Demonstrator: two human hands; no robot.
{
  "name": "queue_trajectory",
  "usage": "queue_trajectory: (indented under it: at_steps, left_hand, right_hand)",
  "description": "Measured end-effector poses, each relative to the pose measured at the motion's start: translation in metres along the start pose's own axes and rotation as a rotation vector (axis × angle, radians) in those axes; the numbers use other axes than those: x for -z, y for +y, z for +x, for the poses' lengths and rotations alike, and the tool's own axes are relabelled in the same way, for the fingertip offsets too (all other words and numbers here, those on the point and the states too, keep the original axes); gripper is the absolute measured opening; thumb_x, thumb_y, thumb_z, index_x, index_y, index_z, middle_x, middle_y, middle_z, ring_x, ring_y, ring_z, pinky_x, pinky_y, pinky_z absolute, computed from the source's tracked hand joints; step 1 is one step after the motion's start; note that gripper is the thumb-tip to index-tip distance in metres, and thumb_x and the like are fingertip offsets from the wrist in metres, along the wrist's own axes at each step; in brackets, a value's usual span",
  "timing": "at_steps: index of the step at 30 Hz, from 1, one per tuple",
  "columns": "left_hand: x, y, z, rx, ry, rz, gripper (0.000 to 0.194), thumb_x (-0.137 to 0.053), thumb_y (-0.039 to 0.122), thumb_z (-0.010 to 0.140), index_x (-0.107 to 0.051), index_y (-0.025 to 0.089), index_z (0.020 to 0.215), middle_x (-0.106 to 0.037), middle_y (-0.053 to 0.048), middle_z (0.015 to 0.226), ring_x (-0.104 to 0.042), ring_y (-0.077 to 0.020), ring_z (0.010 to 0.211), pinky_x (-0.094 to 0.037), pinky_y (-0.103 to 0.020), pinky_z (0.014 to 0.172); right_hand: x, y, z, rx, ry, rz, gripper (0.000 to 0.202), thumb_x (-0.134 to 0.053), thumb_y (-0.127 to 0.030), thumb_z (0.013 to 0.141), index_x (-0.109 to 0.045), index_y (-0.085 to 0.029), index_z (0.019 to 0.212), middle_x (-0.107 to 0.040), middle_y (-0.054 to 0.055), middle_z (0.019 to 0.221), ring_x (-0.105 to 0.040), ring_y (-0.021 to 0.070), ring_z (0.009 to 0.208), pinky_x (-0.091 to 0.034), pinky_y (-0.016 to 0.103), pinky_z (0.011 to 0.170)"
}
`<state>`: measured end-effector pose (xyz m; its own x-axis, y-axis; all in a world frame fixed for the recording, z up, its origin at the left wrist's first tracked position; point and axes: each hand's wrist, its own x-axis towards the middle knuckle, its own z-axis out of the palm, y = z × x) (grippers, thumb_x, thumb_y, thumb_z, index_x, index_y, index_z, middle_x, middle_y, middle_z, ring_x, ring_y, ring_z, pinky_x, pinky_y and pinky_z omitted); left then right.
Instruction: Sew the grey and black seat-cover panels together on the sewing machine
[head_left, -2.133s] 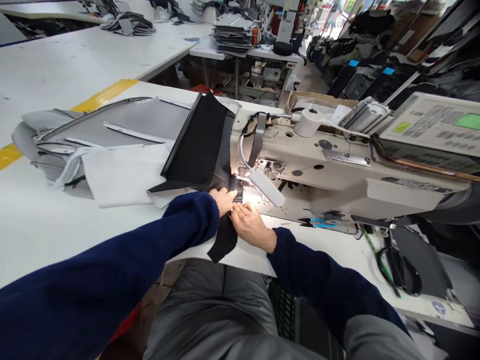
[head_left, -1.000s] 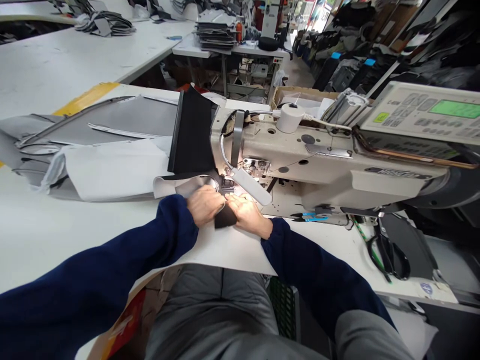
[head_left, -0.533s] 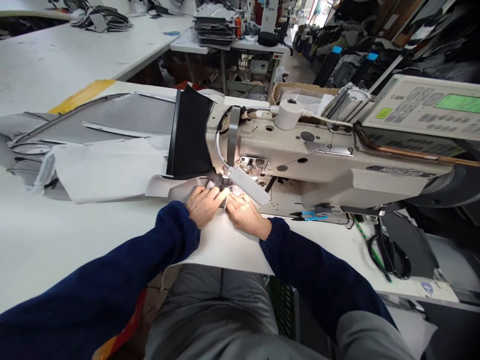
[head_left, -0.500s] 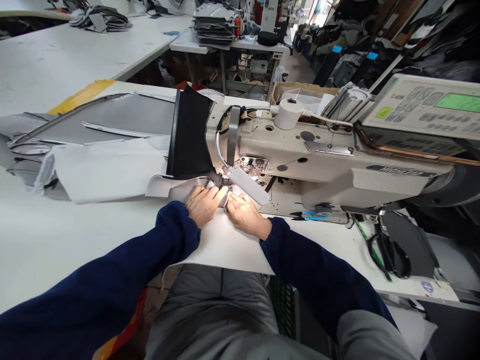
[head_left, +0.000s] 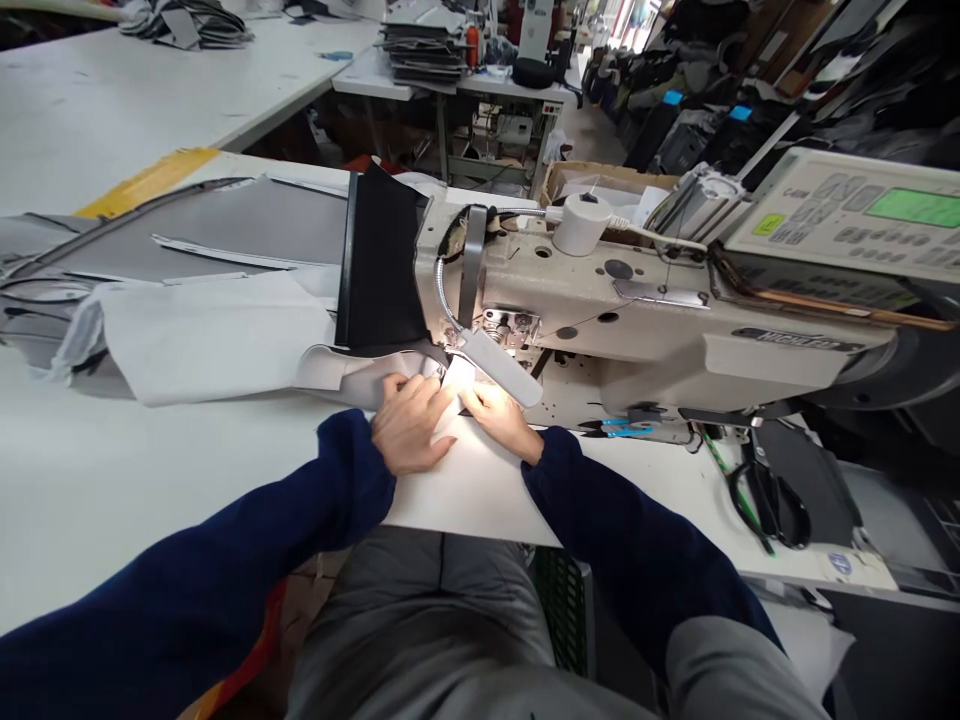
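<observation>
My left hand (head_left: 411,425) lies palm down over the edge of the grey fabric (head_left: 367,378), its fingers spread loosely and its thumb held out toward my right hand (head_left: 504,418). I'd call those left fingers released: they rest flat and close on nothing. The right hand sits just beside it, fingers bent and the thumb pointing at a small pale piece (head_left: 459,374) lying between the two hands. Glare washes out that spot, so I can't tell whether the right fingers pinch the piece or only press on it.

The grey fabric runs from under my left hand up to the needle end of the sewing machine (head_left: 660,345), in front of the black panel (head_left: 382,265). Further left, a white sheet (head_left: 217,335) lies over part of the large grey cover (head_left: 262,225), all of it on the white tabletop (head_left: 187,490). A slim grey lamp (head_left: 502,368) slants just above my right hand and lights the work.

To the right I have blue-handled snips (head_left: 628,429) near the machine's base, and black scissors (head_left: 784,510) at the right end of the tabletop. The control box (head_left: 855,215), with its green screen, stands above the machine's right part.
</observation>
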<state>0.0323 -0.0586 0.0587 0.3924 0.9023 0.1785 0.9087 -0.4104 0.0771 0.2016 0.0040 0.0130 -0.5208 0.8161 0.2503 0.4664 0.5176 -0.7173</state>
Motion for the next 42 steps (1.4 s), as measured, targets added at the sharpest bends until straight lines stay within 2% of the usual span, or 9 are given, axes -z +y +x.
queue_trajectory:
  at_steps: [3,8,13,18,24,26,30,37,42]
  left_hand:
    - [-0.003,-0.002,0.008,-0.032,-0.061,0.193,0.047,-0.053,0.019,0.074,-0.053,0.017,0.121,-0.058,-0.012,0.092,-0.053,-0.0303,0.085,-0.031,-0.042,0.072]
    - [-0.011,-0.017,0.018,-0.051,-0.090,0.298,0.035,-0.049,0.021,0.083,-0.059,0.015,0.116,-0.059,-0.014,0.094,-0.053,-0.0282,0.081,-0.028,-0.039,0.067]
    - [-0.013,-0.014,0.018,-0.034,-0.069,0.325,0.031,-0.042,0.014,0.086,-0.060,0.015,0.111,-0.060,-0.012,0.092,-0.054,-0.0268,0.080,-0.027,-0.040,0.065]
    - [-0.013,-0.011,0.022,0.068,-0.065,0.347,0.022,-0.049,0.022,0.083,-0.062,0.014,0.099,-0.060,-0.013,0.095,-0.055,-0.0268,0.076,-0.029,-0.041,0.065]
    - [-0.024,-0.026,0.019,-0.347,-0.006,0.383,0.033,-0.039,0.007,0.085,-0.063,0.011,0.107,-0.060,-0.013,0.117,-0.045,-0.0260,0.115,-0.030,-0.046,0.091]
    - [-0.024,-0.029,0.019,-0.399,-0.017,0.381,0.034,-0.042,0.008,0.083,-0.063,0.009,0.109,-0.058,-0.014,0.121,-0.042,-0.0266,0.119,-0.030,-0.045,0.093]
    - [-0.021,-0.028,0.020,-0.302,-0.058,0.348,0.031,-0.045,0.010,0.081,-0.065,0.006,0.104,-0.060,-0.018,0.116,-0.047,-0.0291,0.111,-0.035,-0.042,0.083]
    - [-0.023,-0.030,0.018,-0.271,-0.054,0.282,0.038,-0.039,0.012,0.086,-0.059,0.004,0.117,-0.059,-0.020,0.118,-0.047,-0.0315,0.114,-0.033,-0.046,0.086]
    - [-0.025,-0.032,0.020,-0.243,-0.063,0.250,0.038,-0.041,0.014,0.087,-0.058,0.012,0.120,-0.059,-0.018,0.122,-0.047,-0.0301,0.115,-0.033,-0.047,0.088]
  right_hand:
    - [0.001,0.002,-0.004,0.136,-0.041,-0.114,0.038,-0.034,-0.034,0.098,-0.057,-0.017,0.072,-0.061,0.004,0.079,-0.056,0.0158,0.082,-0.044,0.029,0.081]
    - [-0.002,0.001,-0.017,0.412,-0.182,-0.348,0.038,-0.044,-0.041,0.094,-0.056,-0.010,0.113,-0.057,0.018,0.122,-0.047,0.0272,0.120,-0.042,0.041,0.095]
    - [-0.005,-0.007,-0.023,0.391,-0.250,-0.449,0.053,-0.041,-0.050,0.093,-0.053,-0.004,0.116,-0.056,0.023,0.122,-0.042,0.0324,0.125,-0.043,0.049,0.096]
    - [-0.003,-0.013,-0.024,0.383,-0.269,-0.479,0.061,-0.041,-0.053,0.092,-0.047,-0.002,0.126,-0.051,0.026,0.126,-0.041,0.0343,0.126,-0.043,0.052,0.096]
    - [-0.008,-0.013,-0.025,0.426,-0.241,-0.523,0.071,-0.039,-0.059,0.090,-0.051,0.005,0.120,-0.049,0.032,0.126,-0.038,0.0386,0.128,-0.043,0.053,0.096]
    - [-0.009,-0.014,-0.026,0.429,-0.239,-0.531,0.071,-0.038,-0.058,0.091,-0.051,0.005,0.119,-0.050,0.032,0.125,-0.037,0.0387,0.129,-0.042,0.053,0.098]
    - [-0.009,-0.016,-0.027,0.403,-0.240,-0.505,0.073,-0.038,-0.062,0.089,-0.050,0.004,0.120,-0.048,0.031,0.127,-0.035,0.0384,0.130,-0.041,0.052,0.097]
    - [-0.011,-0.019,-0.027,0.376,-0.246,-0.476,0.067,-0.040,-0.065,0.087,-0.054,-0.004,0.108,-0.049,0.027,0.122,-0.036,0.0375,0.126,-0.038,0.052,0.098]
    - [-0.012,-0.023,-0.027,0.373,-0.250,-0.491,0.068,-0.038,-0.066,0.087,-0.053,-0.005,0.111,-0.050,0.026,0.119,-0.042,0.0363,0.116,-0.038,0.053,0.095]
